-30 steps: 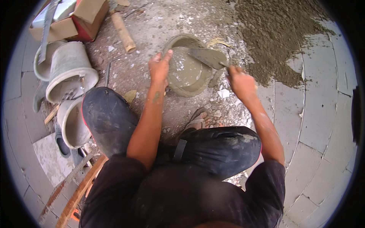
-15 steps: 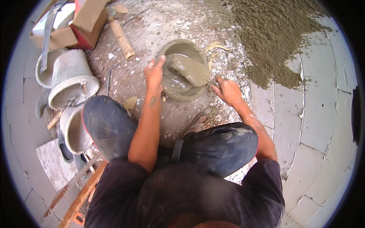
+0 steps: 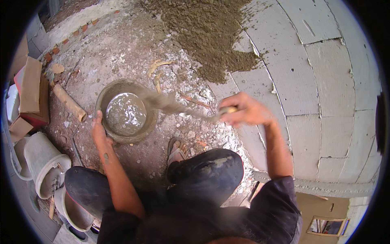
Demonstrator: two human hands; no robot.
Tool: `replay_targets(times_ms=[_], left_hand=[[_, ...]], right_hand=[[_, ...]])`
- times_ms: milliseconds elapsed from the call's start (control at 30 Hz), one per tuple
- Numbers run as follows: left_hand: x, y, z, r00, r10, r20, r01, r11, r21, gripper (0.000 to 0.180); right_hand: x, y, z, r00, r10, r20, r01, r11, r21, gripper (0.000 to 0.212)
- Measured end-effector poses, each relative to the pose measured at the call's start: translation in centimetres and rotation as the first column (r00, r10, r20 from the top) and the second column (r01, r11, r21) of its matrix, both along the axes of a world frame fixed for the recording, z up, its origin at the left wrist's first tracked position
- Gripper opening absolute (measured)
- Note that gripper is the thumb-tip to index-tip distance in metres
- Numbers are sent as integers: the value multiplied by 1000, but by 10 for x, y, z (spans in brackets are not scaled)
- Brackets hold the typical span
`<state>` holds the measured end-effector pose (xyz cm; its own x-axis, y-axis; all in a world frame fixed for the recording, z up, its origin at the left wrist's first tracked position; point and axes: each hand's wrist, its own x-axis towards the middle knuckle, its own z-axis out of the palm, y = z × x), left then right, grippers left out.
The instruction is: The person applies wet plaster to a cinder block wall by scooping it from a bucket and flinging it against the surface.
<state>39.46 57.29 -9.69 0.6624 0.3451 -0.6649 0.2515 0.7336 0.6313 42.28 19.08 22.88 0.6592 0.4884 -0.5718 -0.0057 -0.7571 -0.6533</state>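
My left hand grips the near-left side of a round bucket caked in grey mortar. Wet, shiny mortar lies inside it. In my right hand, at the right of the bucket, the fingers are wrapped round the handle of a trowel. Its blade is coated in mortar and smeared by motion, reaching over the bucket's right rim. Whether a load of mortar sits on the blade cannot be made out.
A heap of coarse wet mortar spreads over rubble and the grey block wall. Leftward are a cut bamboo piece, an open cardboard box and stacked dirty buckets. My sandalled foot stands near the bucket.
My right hand has swung the trowel up and right, out of the bucket's middle. My left hand stays on the bucket. The whole view has turned toward the right.
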Motion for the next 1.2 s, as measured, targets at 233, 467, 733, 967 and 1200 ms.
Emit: replay_targets(times_ms=[233, 467, 733, 967, 1200], left_hand=[[7, -38, 54, 1000, -13, 0, 13, 994, 110, 65], [1, -39, 52, 1000, -16, -1, 16, 980, 200, 71], [-16, -70, 60, 991, 35, 128, -62, 975, 213, 56], [-15, -66, 47, 993, 67, 101, -89, 970, 225, 62], [-8, -54, 53, 997, 71, -6, -68, 979, 191, 80]], right_hand=[[-28, -124, 160, 339, -552, 762, 693, 694, 195, 22], [-26, 0, 75, 694, 15, 719, 363, 856, -368, 31], [28, 89, -213, 517, 616, 594, -65, 720, -691, 19], [1, 89, -212, 805, 492, 330, -341, 840, -421, 35], [6, 63, -209, 753, 389, 531, -134, 880, -455, 36]])
